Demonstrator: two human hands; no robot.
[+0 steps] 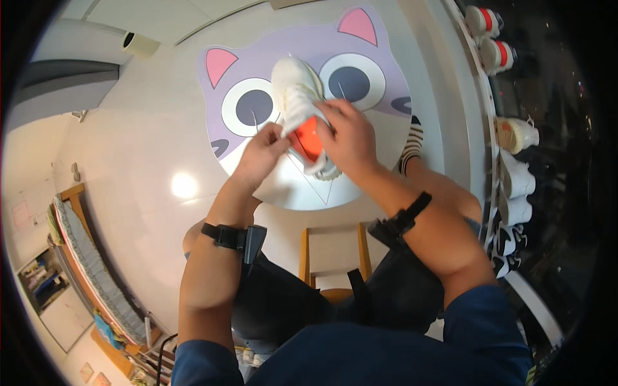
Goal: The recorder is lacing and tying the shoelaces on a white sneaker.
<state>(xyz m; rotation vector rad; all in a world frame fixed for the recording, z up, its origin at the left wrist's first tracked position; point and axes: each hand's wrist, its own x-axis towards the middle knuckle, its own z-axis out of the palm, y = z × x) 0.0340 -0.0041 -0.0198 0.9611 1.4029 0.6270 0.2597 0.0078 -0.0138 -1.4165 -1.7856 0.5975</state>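
Note:
A white shoe with an orange-red insole is between my hands, its toe pointing away from me and its opening facing me. My left hand pinches something at the left edge of the opening, perhaps a lace or the collar; blur keeps me from telling which. My right hand grips the shoe's right side, fingers over the upper and thumb near the opening. Beneath lies a lilac and white animal-face mat with big round eyes and pink ears. Thin pale lace-like strands stick out near both hands.
On the right, a ledge carries several shoes, among them white sneakers and a red-striped pair. A wooden stool stands between my legs. A cream cylinder lies at the upper left, and a bed-like wooden frame is along the left.

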